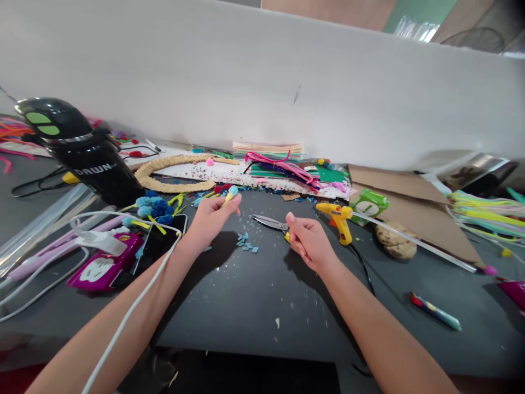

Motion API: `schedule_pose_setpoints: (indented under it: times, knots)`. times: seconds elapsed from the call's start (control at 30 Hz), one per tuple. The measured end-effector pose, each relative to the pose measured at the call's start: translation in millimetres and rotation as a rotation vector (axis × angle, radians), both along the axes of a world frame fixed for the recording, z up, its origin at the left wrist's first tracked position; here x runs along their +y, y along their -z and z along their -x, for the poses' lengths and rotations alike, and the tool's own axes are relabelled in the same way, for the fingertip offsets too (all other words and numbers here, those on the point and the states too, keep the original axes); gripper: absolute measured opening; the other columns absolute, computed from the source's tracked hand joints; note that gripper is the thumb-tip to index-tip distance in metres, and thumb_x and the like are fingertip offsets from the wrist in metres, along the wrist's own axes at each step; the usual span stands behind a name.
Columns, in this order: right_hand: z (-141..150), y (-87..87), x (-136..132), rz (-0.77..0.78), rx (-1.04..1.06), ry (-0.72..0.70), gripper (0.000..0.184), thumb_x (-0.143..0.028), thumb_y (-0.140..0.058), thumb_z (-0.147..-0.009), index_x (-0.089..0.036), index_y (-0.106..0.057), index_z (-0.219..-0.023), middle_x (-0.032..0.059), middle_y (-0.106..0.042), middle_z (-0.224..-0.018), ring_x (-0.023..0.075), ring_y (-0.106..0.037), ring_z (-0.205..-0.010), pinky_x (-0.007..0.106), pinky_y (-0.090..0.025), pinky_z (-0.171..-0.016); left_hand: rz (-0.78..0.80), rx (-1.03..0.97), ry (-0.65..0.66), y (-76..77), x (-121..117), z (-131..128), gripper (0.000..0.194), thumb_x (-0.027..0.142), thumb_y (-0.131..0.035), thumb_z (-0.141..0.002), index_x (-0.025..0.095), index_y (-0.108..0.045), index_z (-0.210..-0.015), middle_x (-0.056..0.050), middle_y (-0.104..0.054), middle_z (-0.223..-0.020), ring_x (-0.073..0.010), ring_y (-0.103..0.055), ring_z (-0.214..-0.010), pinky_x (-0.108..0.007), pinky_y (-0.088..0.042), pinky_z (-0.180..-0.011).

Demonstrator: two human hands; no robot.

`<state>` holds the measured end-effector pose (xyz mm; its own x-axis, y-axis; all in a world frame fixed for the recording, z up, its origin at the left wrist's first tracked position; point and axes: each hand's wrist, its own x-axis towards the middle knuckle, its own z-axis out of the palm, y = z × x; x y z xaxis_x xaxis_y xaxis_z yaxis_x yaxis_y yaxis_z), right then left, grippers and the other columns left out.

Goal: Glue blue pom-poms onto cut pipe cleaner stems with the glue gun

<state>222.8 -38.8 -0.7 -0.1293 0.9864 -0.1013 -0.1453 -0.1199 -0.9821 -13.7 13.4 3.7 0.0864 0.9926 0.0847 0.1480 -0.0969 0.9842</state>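
Observation:
My left hand (211,219) is closed in a pinch on a small yellow stem with a light blue pom-pom tip (232,191), held just above the dark table (254,295). My right hand (308,241) grips the yellow handles of a pair of scissors (268,221), whose metal blades point left toward the other hand. Small blue cuttings (246,243) lie on the table between the two hands. A white cable (135,306) runs across my left forearm.
A yellow glue gun (338,216) stands right of my right hand, a green tape dispenser (369,203) behind it. A black bottle (77,148), a woven ring (174,174), blue pom-pom stems (158,208), a phone (162,241) and a pink case (104,265) sit left. Cardboard (414,208) and pipe cleaners (488,213) lie right.

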Motion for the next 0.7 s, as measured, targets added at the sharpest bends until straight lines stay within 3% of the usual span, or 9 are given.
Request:
schedule_pose_setpoints:
  times: [0.07, 0.13, 0.27, 0.4, 0.43, 0.5, 0.53, 0.6, 0.7]
  knots:
    - [-1, 0.7, 1, 0.012, 0.080, -0.025, 0.060, -0.055, -0.061, -0.087, -0.017, -0.042, -0.045, -0.0078, -0.030, -0.028, 0.0020, -0.020, -0.025, 0.019, -0.008, -0.032, 0.053, -0.070, 0.057, 1.2, 2, 1, 0.050, 0.058, -0.054, -0.088, 0.014, -0.064, -0.067, 0.007, -0.026, -0.045, -0.0070, -0.019, -0.044, -0.025, -0.014, -0.047]
    - [-1, 2.3, 3, 0.008, 0.145, -0.034, 0.058, -0.054, -0.060, -0.088, -0.017, -0.045, -0.047, -0.0087, -0.027, -0.030, 0.0025, -0.020, -0.027, 0.020, -0.010, -0.034, 0.088, -0.122, 0.126, 1.6, 4, 2, 0.049, 0.057, -0.053, -0.089, 0.013, -0.066, -0.072, 0.007, -0.027, -0.046, -0.0071, -0.020, -0.044, -0.025, -0.016, -0.047]
    - [-1, 9.5, 8, -0.071, 0.127, 0.014, 0.029, -0.045, -0.070, -0.083, -0.017, -0.068, -0.076, -0.0052, -0.051, -0.050, 0.0057, -0.043, -0.044, 0.019, -0.032, -0.045, 0.147, -0.148, 0.254, 0.9, 2, 2, 0.037, 0.051, -0.063, -0.085, 0.014, -0.067, -0.088, 0.008, -0.027, -0.051, -0.0068, -0.021, -0.046, -0.024, -0.014, -0.047]
    - [-3, 13.0, 9, -0.157, 0.012, 0.045, 0.039, -0.044, -0.069, -0.084, -0.016, -0.064, -0.059, -0.0016, -0.054, -0.052, 0.0083, -0.048, -0.051, 0.022, -0.040, -0.053, 0.142, -0.092, 0.267, 1.6, -3, -2, 0.038, 0.051, -0.068, -0.081, 0.014, -0.063, -0.077, 0.008, -0.026, -0.051, -0.0064, -0.020, -0.047, -0.025, -0.011, -0.048]
    - [-3, 11.3, 8, -0.144, 0.032, 0.036, 0.034, -0.044, -0.069, -0.084, -0.017, -0.068, -0.064, -0.0002, -0.059, -0.058, 0.0093, -0.052, -0.054, 0.023, -0.043, -0.055, 0.138, -0.080, 0.263, 2.1, -4, -3, 0.041, 0.052, -0.069, -0.080, 0.015, -0.058, -0.070, 0.008, -0.026, -0.051, -0.0062, -0.019, -0.047, -0.025, -0.011, -0.048]
    - [-2, 5.0, 6, -0.094, 0.153, -0.010, 0.022, -0.041, -0.071, -0.083, -0.022, -0.072, -0.095, 0.0037, -0.072, -0.089, 0.0138, -0.064, -0.072, 0.028, -0.051, -0.069, 0.133, -0.056, 0.248, 2.8, -5, -6, 0.048, 0.055, -0.068, -0.080, 0.015, -0.049, -0.060, 0.007, -0.025, -0.051, -0.0061, -0.018, -0.047, -0.025, -0.011, -0.048]
    - [-3, 0.9, 5, -0.063, 0.239, -0.049, 0.031, -0.042, -0.070, -0.084, -0.026, -0.069, -0.110, 0.0052, -0.071, -0.110, 0.0175, -0.068, -0.087, 0.032, -0.053, -0.079, 0.131, -0.040, 0.241, 3.0, -5, -7, 0.049, 0.056, -0.066, -0.080, 0.016, -0.048, -0.060, 0.007, -0.026, -0.051, -0.0062, -0.018, -0.047, -0.026, -0.011, -0.048]
    - [-4, -7.1, 3, -0.007, 0.403, -0.152, 0.043, -0.053, -0.060, -0.088, -0.031, -0.059, -0.126, 0.0069, -0.060, -0.136, 0.0242, -0.060, -0.118, 0.044, -0.049, -0.097, 0.117, -0.010, 0.246, 2.9, -5, -8, 0.045, 0.056, -0.065, -0.081, 0.016, -0.052, -0.064, 0.007, -0.026, -0.051, -0.0066, -0.019, -0.048, -0.025, -0.011, -0.047]
    - [-11, -14.6, 4, 0.018, 0.539, -0.252, 0.059, -0.068, -0.035, -0.092, -0.029, -0.054, -0.132, 0.0098, -0.050, -0.146, 0.0272, -0.043, -0.138, 0.055, -0.036, -0.109, 0.074, 0.011, 0.237, 2.5, -5, -9, 0.038, 0.051, -0.069, -0.079, 0.015, -0.059, -0.073, 0.007, -0.028, -0.054, -0.0065, -0.021, -0.049, -0.024, -0.014, -0.047]
